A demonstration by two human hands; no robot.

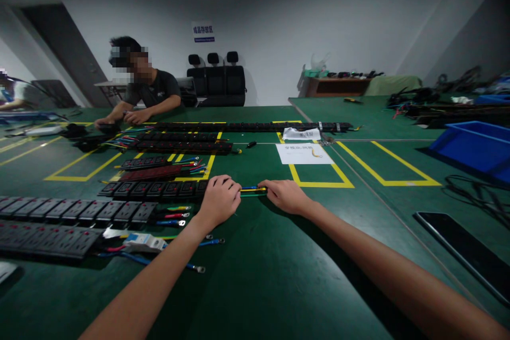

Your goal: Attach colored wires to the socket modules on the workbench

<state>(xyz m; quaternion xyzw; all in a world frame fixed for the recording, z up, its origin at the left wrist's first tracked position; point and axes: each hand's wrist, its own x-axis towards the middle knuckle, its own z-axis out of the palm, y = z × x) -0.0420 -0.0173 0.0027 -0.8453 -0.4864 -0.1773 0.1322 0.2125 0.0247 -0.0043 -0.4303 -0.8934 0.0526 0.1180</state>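
Note:
My left hand [221, 197] is closed over the right end of a black socket strip [153, 189], fingers curled across its top. Blue, yellow and green wires [251, 189] run out from under that hand to the right. At their far end my right hand [287, 196] pinches the wires between thumb and fingers; the wire tips are hidden. Just beyond lie a dark red strip [153, 172] and a shorter black strip [144, 162] with loose wire ends. Nearer me are two grey-black socket strips [79, 211] [48, 239], their wires ending in ring terminals.
A person [149, 85] works across the green table [271, 281]. Beyond my hands are long black strips [183, 147] and paper labels [305, 154]. On the right are a blue bin [474, 151], black cables [478, 196] and a phone-like black slab [462, 249].

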